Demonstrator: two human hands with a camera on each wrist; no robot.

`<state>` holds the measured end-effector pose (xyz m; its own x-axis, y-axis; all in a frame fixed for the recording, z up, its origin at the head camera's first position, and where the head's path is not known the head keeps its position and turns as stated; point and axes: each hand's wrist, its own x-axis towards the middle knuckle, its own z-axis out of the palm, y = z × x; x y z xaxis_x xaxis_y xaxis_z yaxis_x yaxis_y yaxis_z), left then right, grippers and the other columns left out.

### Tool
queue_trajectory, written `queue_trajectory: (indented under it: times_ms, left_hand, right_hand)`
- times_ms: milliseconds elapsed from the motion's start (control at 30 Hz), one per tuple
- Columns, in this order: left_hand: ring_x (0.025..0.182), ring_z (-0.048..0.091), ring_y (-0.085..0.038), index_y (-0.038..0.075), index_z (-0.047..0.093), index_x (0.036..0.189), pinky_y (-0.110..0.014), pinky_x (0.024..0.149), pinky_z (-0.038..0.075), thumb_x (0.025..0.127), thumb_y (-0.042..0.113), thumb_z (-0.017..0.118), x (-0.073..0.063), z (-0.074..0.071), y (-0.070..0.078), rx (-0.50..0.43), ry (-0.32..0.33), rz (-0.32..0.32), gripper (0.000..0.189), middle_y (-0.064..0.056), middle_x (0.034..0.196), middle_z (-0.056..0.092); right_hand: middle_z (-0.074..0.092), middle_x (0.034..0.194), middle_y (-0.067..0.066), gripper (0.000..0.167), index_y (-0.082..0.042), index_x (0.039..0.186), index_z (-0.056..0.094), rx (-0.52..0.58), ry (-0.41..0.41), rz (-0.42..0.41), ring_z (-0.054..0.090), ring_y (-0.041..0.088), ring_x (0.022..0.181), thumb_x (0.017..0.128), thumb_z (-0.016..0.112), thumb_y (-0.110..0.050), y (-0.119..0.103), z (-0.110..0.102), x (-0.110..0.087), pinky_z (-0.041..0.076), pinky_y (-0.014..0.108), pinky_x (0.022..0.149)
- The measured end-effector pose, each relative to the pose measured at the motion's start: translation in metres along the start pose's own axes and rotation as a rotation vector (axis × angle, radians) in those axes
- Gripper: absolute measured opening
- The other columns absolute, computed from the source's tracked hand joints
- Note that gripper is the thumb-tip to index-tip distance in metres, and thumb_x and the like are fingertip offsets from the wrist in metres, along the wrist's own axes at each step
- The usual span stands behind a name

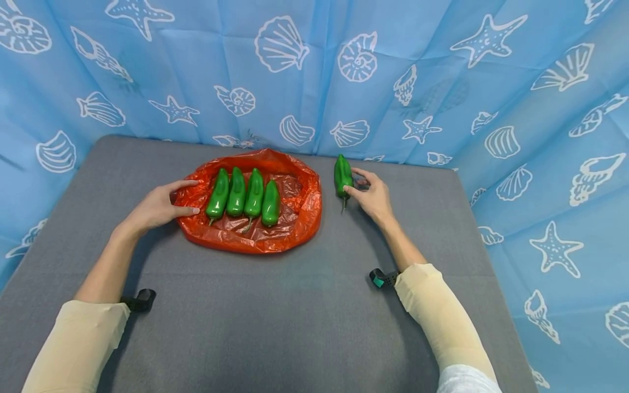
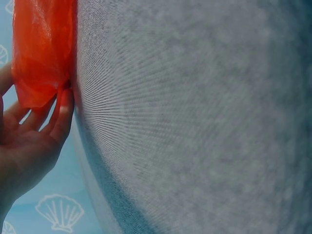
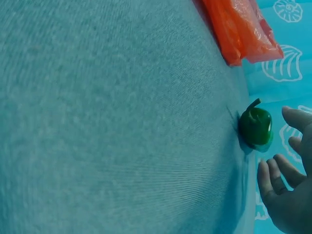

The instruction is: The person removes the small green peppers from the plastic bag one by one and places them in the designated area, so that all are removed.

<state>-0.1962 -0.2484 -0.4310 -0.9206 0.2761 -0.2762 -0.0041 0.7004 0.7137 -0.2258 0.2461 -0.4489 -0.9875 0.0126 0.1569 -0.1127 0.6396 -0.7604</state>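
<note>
A red plastic bag (image 1: 314, 218) lies spread open on the table with its rim rolled outward. Several glossy green peppers (image 1: 237, 191) lie side by side inside it, stems toward me. At the bag's left end, my left hand (image 1: 152, 207) holds the rim, thumb and forefinger spread over it; in the left wrist view the other fingers (image 2: 61, 114) reach along the bag's underside. Another green pepper (image 1: 343, 177) lies right of the bag, stem toward me. My right hand (image 1: 374, 197) is just beside it, fingers parted, and the right wrist view shows a gap between fingertips and pepper (image 3: 255, 127).
A grey cloth-covered table (image 1: 275, 316) lies beneath everything. Behind it and along the right side hangs a blue curtain (image 1: 314, 71) with white shell and starfish prints. Dark wrist bands with small cameras (image 1: 145, 300) sit on both forearms.
</note>
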Motion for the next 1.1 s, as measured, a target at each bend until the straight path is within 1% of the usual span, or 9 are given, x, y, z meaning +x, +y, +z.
queue_trajectory:
  times_ms: [167, 300, 467, 600, 733, 867, 933, 1000, 1100]
  left_hand:
    - [0.137, 0.027, -0.056, 0.007, 0.029, 0.156, -0.068, 0.108, 0.025, 0.092, 0.029, 0.073, 0.0, 0.001, 0.001, -0.006, 0.0, -0.001, 0.081, -0.036, 0.155, 0.023]
    - [0.137, 0.028, -0.055, 0.007, 0.03, 0.156, -0.068, 0.108, 0.026, 0.092, 0.028, 0.073, 0.0, 0.002, 0.001, -0.008, 0.003, -0.001, 0.08, -0.036, 0.155, 0.023]
    - [0.137, 0.028, -0.055, 0.007, 0.029, 0.156, -0.068, 0.108, 0.026, 0.092, 0.028, 0.073, 0.0, 0.002, 0.001, -0.012, 0.006, 0.003, 0.081, -0.036, 0.155, 0.023]
    - [0.136, 0.029, -0.056, 0.007, 0.03, 0.156, -0.068, 0.107, 0.026, 0.091, 0.03, 0.074, -0.001, 0.001, 0.001, -0.012, 0.007, 0.008, 0.082, -0.036, 0.154, 0.024]
    - [0.136, 0.029, -0.056, 0.007, 0.03, 0.156, -0.068, 0.108, 0.026, 0.091, 0.031, 0.074, -0.001, 0.0, 0.002, -0.013, 0.006, 0.004, 0.082, -0.037, 0.154, 0.024]
    - [0.136, 0.029, -0.056, 0.007, 0.029, 0.156, -0.068, 0.108, 0.027, 0.091, 0.033, 0.073, 0.0, 0.0, 0.002, -0.008, 0.0, 0.0, 0.083, -0.037, 0.154, 0.024]
    - [0.136, 0.029, -0.055, 0.007, 0.029, 0.156, -0.067, 0.108, 0.027, 0.091, 0.032, 0.073, 0.0, 0.001, 0.002, -0.006, -0.002, -0.003, 0.082, -0.036, 0.154, 0.024]
    - [0.137, 0.029, -0.055, 0.007, 0.029, 0.156, -0.067, 0.108, 0.027, 0.092, 0.031, 0.073, 0.0, 0.001, 0.002, -0.008, -0.003, -0.004, 0.081, -0.036, 0.154, 0.024]
    - [0.137, 0.029, -0.054, 0.007, 0.03, 0.156, -0.066, 0.108, 0.027, 0.092, 0.031, 0.073, -0.001, 0.001, 0.003, -0.014, -0.004, -0.006, 0.081, -0.035, 0.155, 0.023]
  right_hand:
    - [0.07, 0.112, 0.021, 0.046, -0.009, 0.129, 0.066, 0.047, 0.06, -0.052, 0.068, 0.03, 0.097, 0.086, 0.08, -0.017, -0.006, 0.0, -0.001, 0.058, 0.042, 0.078]
    - [0.072, 0.103, 0.02, 0.044, -0.007, 0.128, 0.067, 0.08, 0.066, -0.077, 0.07, 0.03, 0.091, 0.087, 0.079, -0.016, -0.015, 0.0, -0.004, 0.058, 0.033, 0.074]
    - [0.072, 0.104, 0.022, 0.043, -0.003, 0.126, 0.067, 0.151, 0.046, -0.106, 0.07, 0.031, 0.086, 0.086, 0.079, -0.012, -0.026, 0.003, -0.007, 0.056, 0.021, 0.068]
    - [0.071, 0.11, 0.021, 0.042, -0.005, 0.126, 0.067, 0.174, 0.029, -0.13, 0.07, 0.029, 0.085, 0.086, 0.079, -0.01, -0.034, 0.006, -0.009, 0.054, 0.018, 0.068]
    - [0.069, 0.118, 0.017, 0.041, -0.007, 0.126, 0.068, 0.18, 0.01, -0.143, 0.07, 0.026, 0.087, 0.087, 0.078, -0.01, -0.045, 0.01, -0.009, 0.056, 0.026, 0.073]
    - [0.067, 0.123, 0.02, 0.041, 0.001, 0.127, 0.065, 0.21, -0.024, -0.171, 0.069, 0.033, 0.09, 0.087, 0.075, -0.004, -0.069, 0.009, -0.015, 0.057, 0.043, 0.079]
    - [0.066, 0.123, 0.023, 0.041, 0.004, 0.127, 0.064, 0.219, -0.046, -0.184, 0.068, 0.036, 0.091, 0.087, 0.075, -0.002, -0.083, 0.007, -0.02, 0.056, 0.048, 0.081]
    - [0.065, 0.123, 0.024, 0.041, 0.006, 0.127, 0.063, 0.214, -0.065, -0.188, 0.068, 0.037, 0.091, 0.088, 0.074, 0.0, -0.096, 0.006, -0.025, 0.056, 0.047, 0.081]
    - [0.065, 0.124, 0.023, 0.041, 0.005, 0.128, 0.062, 0.215, -0.091, -0.194, 0.068, 0.036, 0.091, 0.089, 0.072, -0.001, -0.103, 0.009, -0.027, 0.057, 0.043, 0.08]
